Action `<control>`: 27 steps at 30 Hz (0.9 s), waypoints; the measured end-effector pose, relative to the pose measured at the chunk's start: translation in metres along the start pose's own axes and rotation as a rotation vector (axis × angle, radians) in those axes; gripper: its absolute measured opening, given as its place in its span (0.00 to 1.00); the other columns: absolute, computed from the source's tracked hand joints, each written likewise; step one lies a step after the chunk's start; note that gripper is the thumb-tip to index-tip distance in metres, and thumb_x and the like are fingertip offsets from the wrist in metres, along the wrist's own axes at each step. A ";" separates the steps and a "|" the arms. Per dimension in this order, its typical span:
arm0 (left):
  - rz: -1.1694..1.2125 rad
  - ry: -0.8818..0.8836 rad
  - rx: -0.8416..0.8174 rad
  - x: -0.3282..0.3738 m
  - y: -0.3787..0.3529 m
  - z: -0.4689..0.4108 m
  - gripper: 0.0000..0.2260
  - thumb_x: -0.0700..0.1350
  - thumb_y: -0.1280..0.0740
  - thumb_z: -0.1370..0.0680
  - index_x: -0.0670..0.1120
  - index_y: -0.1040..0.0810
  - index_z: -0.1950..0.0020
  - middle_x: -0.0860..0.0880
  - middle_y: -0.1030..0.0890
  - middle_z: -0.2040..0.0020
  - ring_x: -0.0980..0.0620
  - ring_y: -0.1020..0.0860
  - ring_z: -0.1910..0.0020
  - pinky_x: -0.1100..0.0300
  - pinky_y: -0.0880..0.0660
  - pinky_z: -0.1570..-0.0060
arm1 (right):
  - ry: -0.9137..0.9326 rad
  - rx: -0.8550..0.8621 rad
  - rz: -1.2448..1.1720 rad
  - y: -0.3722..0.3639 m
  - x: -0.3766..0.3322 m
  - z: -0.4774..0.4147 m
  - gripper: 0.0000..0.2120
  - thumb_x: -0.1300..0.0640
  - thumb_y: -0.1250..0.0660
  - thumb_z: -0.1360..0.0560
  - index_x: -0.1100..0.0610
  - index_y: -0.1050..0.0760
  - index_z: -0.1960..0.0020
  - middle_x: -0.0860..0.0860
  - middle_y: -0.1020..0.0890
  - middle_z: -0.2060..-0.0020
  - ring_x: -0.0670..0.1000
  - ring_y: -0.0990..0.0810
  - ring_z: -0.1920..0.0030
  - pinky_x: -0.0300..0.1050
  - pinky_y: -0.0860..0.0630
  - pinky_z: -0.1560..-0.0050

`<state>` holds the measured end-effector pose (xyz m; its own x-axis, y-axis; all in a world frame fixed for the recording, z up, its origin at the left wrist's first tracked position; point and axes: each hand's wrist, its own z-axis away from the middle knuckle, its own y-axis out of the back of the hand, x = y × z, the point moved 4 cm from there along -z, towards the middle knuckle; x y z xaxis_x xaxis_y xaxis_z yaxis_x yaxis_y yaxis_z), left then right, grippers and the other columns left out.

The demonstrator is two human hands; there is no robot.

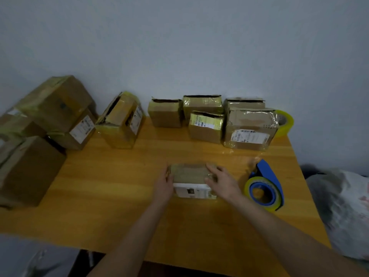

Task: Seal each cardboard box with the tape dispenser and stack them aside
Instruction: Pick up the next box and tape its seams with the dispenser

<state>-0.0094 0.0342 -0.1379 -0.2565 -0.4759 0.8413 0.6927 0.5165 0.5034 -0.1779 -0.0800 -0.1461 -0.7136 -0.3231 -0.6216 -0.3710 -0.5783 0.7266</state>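
Two hands meet on one small box (189, 174) at the middle of the table (111, 188). The fingers (168, 172) of my left hand (163, 183) lie nearly straight against its left side. Those of my right hand (223, 181) spread flat over its top right corner, pressing rather than gripping. Neither hand holds anything else.

The blue tape dispenser (265, 188) lies on the table just right of the box, untouched. The box top looks glossy, which suggests tape has been laid and is being smoothed down, but blur prevents certainty.

Along the wall (199, 47) stand six more boxes (205, 126). Several have torn or gaping tops, so I judge them unsealed.

At the left edge is a pile (56, 104) of at least four boxes wrapped in tape, probably the finished ones. Its far-left end is cut off by the frame.

Progress is therefore under halfway: about four stacked, one in hand, six waiting.

Count of tools: one dispenser and one spare roll (284, 121) of yellowish tape behind the rightmost box. A pale bag (343, 206) lies off the table to the right.
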 end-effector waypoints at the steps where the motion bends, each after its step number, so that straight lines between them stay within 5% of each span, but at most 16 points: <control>1: -0.014 0.040 0.028 0.001 -0.001 -0.001 0.21 0.42 0.44 0.17 0.47 0.40 0.23 0.46 0.33 0.27 0.46 0.33 0.30 0.48 0.33 0.33 | 0.002 0.001 -0.002 0.000 0.001 0.000 0.26 0.43 0.41 0.20 0.41 0.44 0.23 0.52 0.41 0.24 0.55 0.30 0.32 0.54 0.25 0.38; 4: -0.117 0.129 0.114 0.004 0.000 -0.003 0.20 0.45 0.46 0.16 0.46 0.39 0.24 0.44 0.34 0.27 0.44 0.33 0.30 0.48 0.34 0.33 | 0.013 -0.011 -0.014 -0.002 0.001 0.002 0.25 0.43 0.42 0.20 0.41 0.43 0.24 0.51 0.42 0.25 0.55 0.28 0.34 0.53 0.24 0.41; 11: -0.278 -0.026 -0.036 0.005 -0.015 -0.005 0.22 0.45 0.46 0.16 0.46 0.45 0.22 0.45 0.37 0.24 0.45 0.35 0.28 0.52 0.34 0.33 | -0.044 0.021 -0.026 0.000 0.011 0.011 0.23 0.42 0.40 0.21 0.38 0.40 0.27 0.50 0.36 0.30 0.52 0.22 0.48 0.44 0.22 0.59; 14: -0.608 -0.275 0.022 0.013 -0.012 -0.002 0.23 0.41 0.47 0.16 0.47 0.47 0.22 0.46 0.46 0.22 0.45 0.38 0.27 0.51 0.32 0.35 | -0.071 0.014 -0.034 0.003 0.009 0.011 0.22 0.42 0.40 0.21 0.38 0.39 0.28 0.49 0.35 0.31 0.52 0.21 0.50 0.45 0.22 0.60; 16: -0.806 -0.499 -0.060 0.011 -0.018 0.001 0.24 0.45 0.47 0.16 0.47 0.50 0.22 0.50 0.54 0.22 0.47 0.46 0.23 0.53 0.40 0.29 | -0.086 0.012 -0.024 0.005 0.007 0.009 0.22 0.42 0.40 0.21 0.37 0.39 0.29 0.49 0.35 0.32 0.51 0.21 0.52 0.44 0.22 0.61; 20: -0.994 -0.576 -0.229 -0.007 -0.026 0.002 0.26 0.56 0.56 0.17 0.46 0.62 0.25 0.51 0.64 0.26 0.52 0.65 0.26 0.59 0.66 0.28 | -0.097 -0.044 -0.058 0.010 0.005 0.011 0.23 0.43 0.39 0.21 0.37 0.39 0.28 0.50 0.34 0.32 0.53 0.23 0.44 0.49 0.21 0.49; 22: -1.036 -0.579 -0.235 -0.009 -0.026 0.000 0.27 0.58 0.57 0.18 0.47 0.65 0.27 0.51 0.66 0.27 0.52 0.68 0.28 0.59 0.68 0.29 | -0.104 -0.032 -0.084 0.022 0.011 0.014 0.24 0.41 0.37 0.23 0.38 0.38 0.28 0.51 0.35 0.29 0.54 0.27 0.36 0.50 0.23 0.42; 24: -1.039 -0.582 -0.244 -0.009 -0.027 0.000 0.27 0.60 0.60 0.19 0.47 0.66 0.27 0.51 0.67 0.26 0.52 0.68 0.27 0.60 0.67 0.29 | -0.177 0.146 0.022 0.047 0.025 0.020 0.27 0.39 0.36 0.25 0.41 0.36 0.28 0.51 0.34 0.29 0.55 0.28 0.35 0.48 0.23 0.46; 27: -1.075 -0.585 -0.246 -0.007 -0.026 0.003 0.31 0.62 0.69 0.25 0.47 0.65 0.27 0.49 0.66 0.26 0.50 0.68 0.28 0.58 0.66 0.28 | -0.455 0.357 0.228 0.085 0.069 0.035 0.30 0.42 0.31 0.26 0.53 0.37 0.31 0.56 0.32 0.35 0.58 0.30 0.37 0.50 0.27 0.45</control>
<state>-0.0280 0.0262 -0.1567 -0.9879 -0.1540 0.0200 0.0379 -0.1142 0.9927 -0.2792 -0.1252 -0.1170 -0.9510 -0.0124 -0.3091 -0.2989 -0.2209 0.9284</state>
